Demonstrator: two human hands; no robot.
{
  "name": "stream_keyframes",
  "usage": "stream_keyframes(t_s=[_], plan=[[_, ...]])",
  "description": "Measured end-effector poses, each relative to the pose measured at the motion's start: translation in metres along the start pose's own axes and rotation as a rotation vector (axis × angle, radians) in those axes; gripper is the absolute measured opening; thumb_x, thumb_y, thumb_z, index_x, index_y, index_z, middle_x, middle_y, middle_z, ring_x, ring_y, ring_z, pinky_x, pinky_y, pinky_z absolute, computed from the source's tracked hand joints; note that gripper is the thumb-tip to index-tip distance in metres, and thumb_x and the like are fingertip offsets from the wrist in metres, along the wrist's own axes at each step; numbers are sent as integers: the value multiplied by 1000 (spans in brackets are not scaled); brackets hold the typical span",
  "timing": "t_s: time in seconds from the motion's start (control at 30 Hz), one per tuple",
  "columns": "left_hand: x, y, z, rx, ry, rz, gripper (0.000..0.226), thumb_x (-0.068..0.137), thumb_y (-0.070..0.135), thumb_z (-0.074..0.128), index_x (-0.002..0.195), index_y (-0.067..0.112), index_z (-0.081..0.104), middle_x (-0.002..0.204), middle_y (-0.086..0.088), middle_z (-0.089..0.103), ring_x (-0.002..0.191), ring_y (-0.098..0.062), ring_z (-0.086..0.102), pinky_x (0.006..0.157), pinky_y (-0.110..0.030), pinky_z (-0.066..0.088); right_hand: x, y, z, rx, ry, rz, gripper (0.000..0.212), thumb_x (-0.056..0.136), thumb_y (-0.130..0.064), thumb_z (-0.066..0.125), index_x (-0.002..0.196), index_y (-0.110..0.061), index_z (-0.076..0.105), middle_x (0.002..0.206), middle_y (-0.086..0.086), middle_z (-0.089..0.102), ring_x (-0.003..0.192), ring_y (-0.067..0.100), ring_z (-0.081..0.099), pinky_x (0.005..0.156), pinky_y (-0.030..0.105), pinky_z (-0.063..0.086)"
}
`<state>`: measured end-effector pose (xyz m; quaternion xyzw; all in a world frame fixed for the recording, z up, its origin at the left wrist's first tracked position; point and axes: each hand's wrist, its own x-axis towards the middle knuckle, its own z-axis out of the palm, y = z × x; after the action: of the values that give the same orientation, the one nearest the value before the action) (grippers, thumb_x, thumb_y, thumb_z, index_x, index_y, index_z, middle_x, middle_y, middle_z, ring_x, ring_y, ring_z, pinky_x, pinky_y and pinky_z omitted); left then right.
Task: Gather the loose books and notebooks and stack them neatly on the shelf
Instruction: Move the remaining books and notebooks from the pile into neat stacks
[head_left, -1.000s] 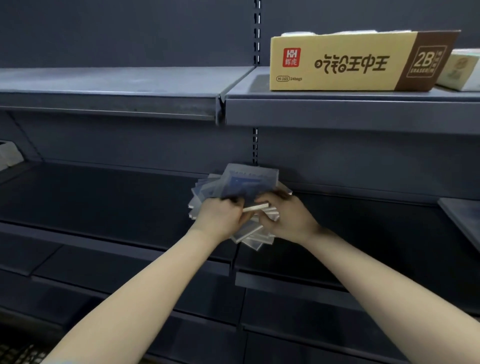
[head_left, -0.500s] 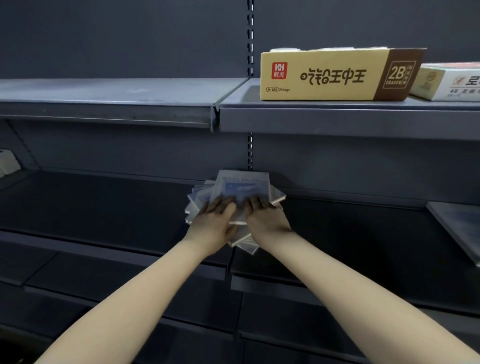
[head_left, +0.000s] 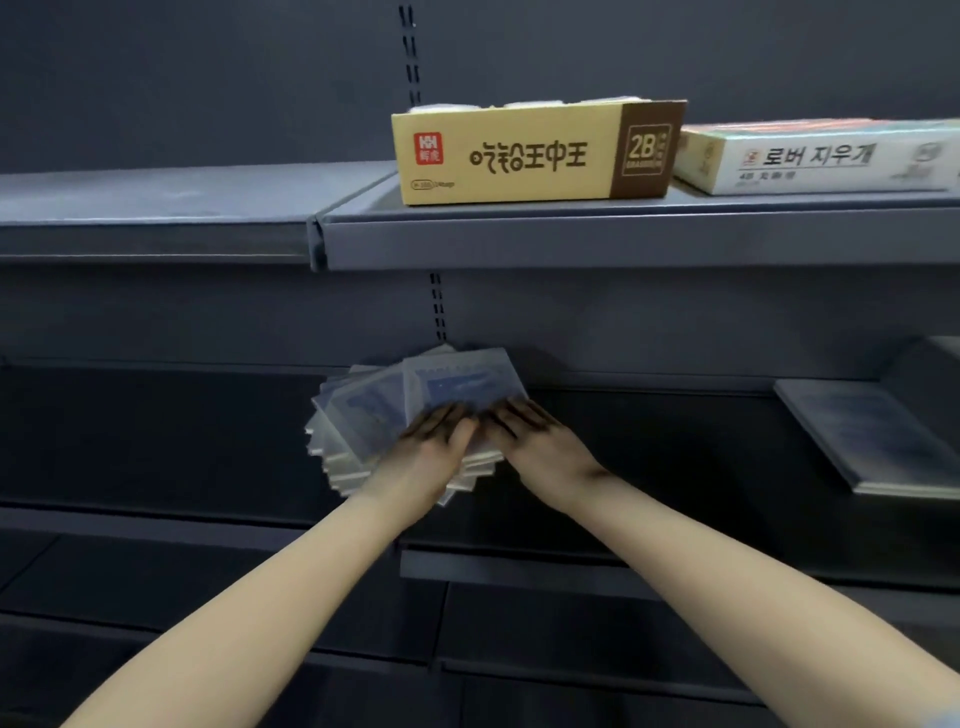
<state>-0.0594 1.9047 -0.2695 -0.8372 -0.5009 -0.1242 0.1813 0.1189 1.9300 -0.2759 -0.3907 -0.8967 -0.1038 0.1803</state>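
A fanned, uneven pile of thin grey-blue notebooks (head_left: 415, 400) lies on the dark middle shelf (head_left: 156, 441), close to the back panel. My left hand (head_left: 428, 447) rests flat on the pile's near left part, fingers stretched forward. My right hand (head_left: 540, 441) lies flat beside it on the pile's right part, fingers also straight. The two hands nearly touch. The lower notebooks stick out to the left and toward me under my hands. Another flat grey notebook (head_left: 872, 436) lies alone on the same shelf at the far right.
On the upper shelf (head_left: 571, 234) stand a yellow-brown carton (head_left: 535, 153) and a white box (head_left: 815, 158) to its right. Lower dark shelves run below my forearms. A slotted upright (head_left: 436, 306) runs behind the pile.
My hands went from gripping the pile's near edge to lying flat on top of it. The pile now sits farther back on the shelf. The view shifted, showing the white box.
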Motion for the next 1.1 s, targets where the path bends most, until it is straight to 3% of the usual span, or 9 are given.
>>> stream_keyframes(t_s=[0.1, 0.17, 0.4, 0.6, 0.67, 0.77, 0.9, 1.0, 1.1], plan=[[28, 39, 5, -15, 31, 75, 68, 39, -10, 80, 106, -5, 66, 109, -26, 65, 96, -39, 67, 79, -45, 53, -31, 30, -20, -32, 53, 15, 39, 64, 7, 52, 101, 9, 67, 102, 27, 67, 93, 43, 66, 80, 52, 54], [48, 65, 11, -47, 29, 125, 60, 50, -9, 76, 109, -7, 64, 111, -28, 64, 97, -40, 66, 80, -46, 53, -53, 54, -30, -93, 69, 33, 44, 69, 1, 39, 101, 9, 68, 101, 25, 68, 91, 38, 68, 78, 48, 54], [116, 164, 20, -38, 101, 286, 66, 36, 1, 88, 99, -6, 70, 98, -23, 70, 85, -33, 70, 73, -40, 56, -140, 122, -63, -201, 65, 203, 43, 77, 1, 37, 107, 6, 67, 108, 22, 68, 98, 30, 68, 89, 39, 52], [155, 254, 35, -40, 111, 389, 34, 65, 4, 46, 84, 1, 74, 79, -16, 72, 69, -26, 71, 49, -28, 54, -222, 167, -84, -278, -102, 420, 41, 74, -4, 38, 96, 1, 72, 96, 17, 72, 85, 28, 71, 73, 35, 57], [161, 285, 36, -30, 88, 427, 30, 50, 1, 69, 79, 0, 74, 73, -16, 71, 62, -25, 70, 40, -26, 50, -254, 180, -88, -287, -143, 477, 42, 74, -8, 37, 96, -3, 73, 93, 14, 73, 82, 27, 72, 67, 33, 57], [169, 326, 43, -98, 45, 457, 63, 16, 4, 89, 77, -1, 74, 69, -14, 71, 59, -24, 70, 45, -25, 52, -292, 198, -92, -348, -135, 510, 42, 74, -9, 37, 93, -4, 73, 93, 13, 73, 83, 26, 72, 67, 33, 58], [178, 368, 51, -129, -10, 507, 56, 22, 2, 89, 76, 1, 74, 68, -14, 70, 60, -25, 69, 48, -25, 53, -331, 216, -96, -319, -134, 617, 38, 76, -10, 41, 96, -4, 72, 98, 15, 72, 85, 28, 71, 68, 33, 58], [184, 386, 59, -37, -66, 547, 36, 39, 2, 79, 75, 0, 73, 69, -17, 70, 62, -28, 70, 50, -28, 54, -352, 230, -92, -169, -237, 651, 44, 87, -3, 48, 131, -2, 52, 136, 18, 51, 124, 30, 52, 96, 35, 47], [189, 394, 71, -30, -117, 554, 31, 64, 5, 45, 72, 2, 75, 67, -16, 70, 60, -25, 70, 51, -27, 54, -362, 235, -92, -67, -380, 679, 60, 97, -43, 31, 147, -9, 28, 155, 11, 23, 143, 24, 21, 114, 32, 23]])
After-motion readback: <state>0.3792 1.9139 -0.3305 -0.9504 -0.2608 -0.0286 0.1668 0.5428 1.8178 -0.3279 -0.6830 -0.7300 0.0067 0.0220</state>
